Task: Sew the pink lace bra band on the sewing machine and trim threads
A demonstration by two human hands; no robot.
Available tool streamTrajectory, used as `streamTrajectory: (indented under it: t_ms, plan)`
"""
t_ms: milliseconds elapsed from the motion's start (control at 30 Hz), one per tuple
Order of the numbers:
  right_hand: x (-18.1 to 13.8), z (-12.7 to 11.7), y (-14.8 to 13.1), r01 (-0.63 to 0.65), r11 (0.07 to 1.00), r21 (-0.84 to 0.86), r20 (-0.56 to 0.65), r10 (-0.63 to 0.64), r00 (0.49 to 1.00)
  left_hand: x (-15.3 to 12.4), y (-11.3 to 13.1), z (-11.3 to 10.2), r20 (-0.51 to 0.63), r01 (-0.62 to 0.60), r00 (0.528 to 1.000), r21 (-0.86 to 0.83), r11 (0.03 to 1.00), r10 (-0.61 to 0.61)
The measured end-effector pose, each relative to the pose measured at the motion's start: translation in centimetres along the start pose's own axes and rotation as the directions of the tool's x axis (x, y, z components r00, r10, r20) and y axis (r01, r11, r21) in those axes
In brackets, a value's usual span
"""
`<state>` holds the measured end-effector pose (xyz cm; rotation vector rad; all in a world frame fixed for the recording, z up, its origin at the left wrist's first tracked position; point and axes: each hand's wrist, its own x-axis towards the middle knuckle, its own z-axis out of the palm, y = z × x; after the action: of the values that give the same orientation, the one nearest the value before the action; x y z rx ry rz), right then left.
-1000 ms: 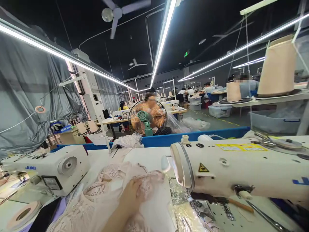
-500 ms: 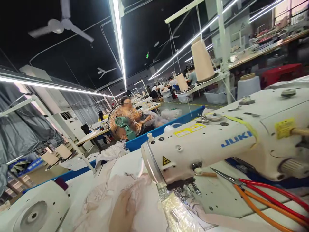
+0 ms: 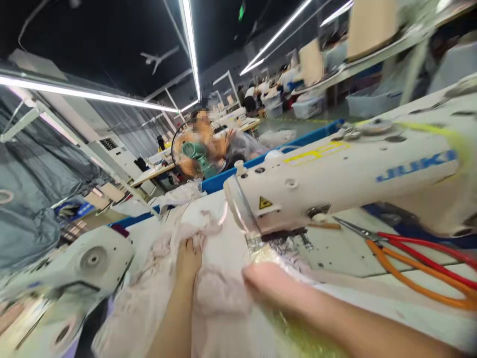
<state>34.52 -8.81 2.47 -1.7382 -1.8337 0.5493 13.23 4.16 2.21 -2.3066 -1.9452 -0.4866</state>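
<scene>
My left hand (image 3: 188, 258) rests on a heap of pale pink lace fabric (image 3: 219, 298) on the sewing table, its fingers lying flat on the cloth. My right hand (image 3: 266, 281) comes in from the right, just below the head of the white JUKI sewing machine (image 3: 335, 174). That hand is smeared by motion and its fingers do not show. Shiny foil-like material (image 3: 257, 248) lies under the needle area beside it.
Scissors with red and orange handles (image 3: 413, 261) lie on the machine bed to the right. A second white sewing machine (image 3: 80, 268) stands at the left. A fan (image 3: 192, 151), a blue partition (image 3: 223, 179) and other workers at tables are behind.
The camera has swung and dipped with blur. My right hand and forearm have come into view from the right. My left hand has stayed on the pink fabric.
</scene>
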Motion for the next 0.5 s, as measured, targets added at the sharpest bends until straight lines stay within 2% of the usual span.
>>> streamTrajectory:
  t_ms: [67, 133, 333, 500]
  plan:
    - [-0.1, 1.0, 0.1, -0.004, 0.999, -0.033, 0.151, 0.009, 0.988, 0.3, -0.9, 0.7, 0.013, 0.1, 0.995, 0.062, 0.993, -0.101]
    - [0.1, 1.5, 0.4, 0.006, 0.998, -0.07, 0.208, 0.009, 0.978, 0.3, -1.8, 1.3, 0.021, 0.169, 0.985, 0.103, 0.98, -0.172]
    - [-0.1, 1.2, 0.4, 0.045, 0.978, -0.201, 0.224, 0.001, 0.975, -0.6, -2.0, 1.4, -0.017, 0.228, 0.974, 0.074, 0.971, -0.228]
    - [-0.4, 0.9, 0.1, 0.143, 0.954, -0.262, 0.262, -0.072, 0.962, -1.0, -1.9, 1.0, -0.026, 0.23, 0.973, -0.01, 0.973, -0.231]
